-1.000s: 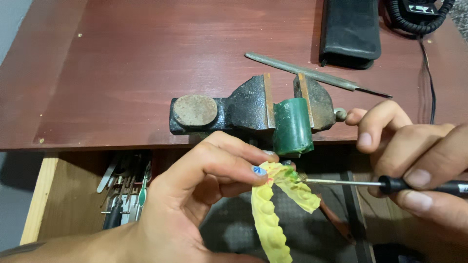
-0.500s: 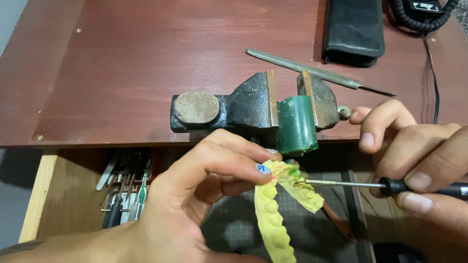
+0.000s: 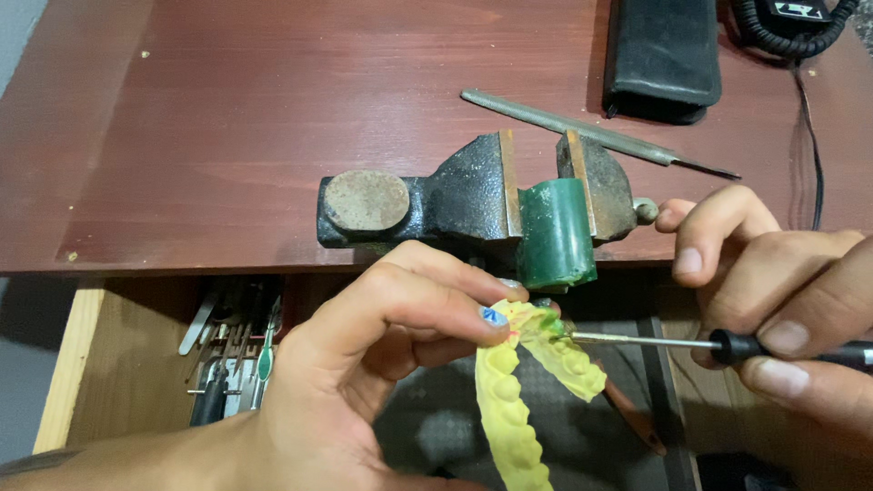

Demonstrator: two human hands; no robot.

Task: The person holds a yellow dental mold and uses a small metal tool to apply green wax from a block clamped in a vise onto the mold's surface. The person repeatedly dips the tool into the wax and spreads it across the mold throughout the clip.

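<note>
The left hand (image 3: 364, 364) pinches a yellow tooth mold (image 3: 523, 391) between its thumb and fingers. Its grip is closed tight on the top of the mold. The mold is shaped like a bent strip with round bumps on it, and it has a bit of green at the top. It is held in the air just in front of the front edge of the counter (image 3: 227, 136), over the open space below.

The right hand (image 3: 782, 300) holds a thin tool with a black handle (image 3: 727, 345). Its grip is closed around the handle. The tool's metal tip touches the green spot on the mold.

A small dark vise (image 3: 455, 200) sits at the front edge of the counter. Its jaws squeeze a green block (image 3: 555, 232) that hangs out over the edge, just above the mold.

Below the counter, on the left, a wooden drawer (image 3: 68, 364) is open. Inside it lie many small hand tools (image 3: 232, 355), packed close together, one with a green handle.

Farther back on the counter lie a long metal file (image 3: 582, 127), a black pouch (image 3: 659, 55) and a curly black cord (image 3: 791, 27) in the far right corner.
</note>
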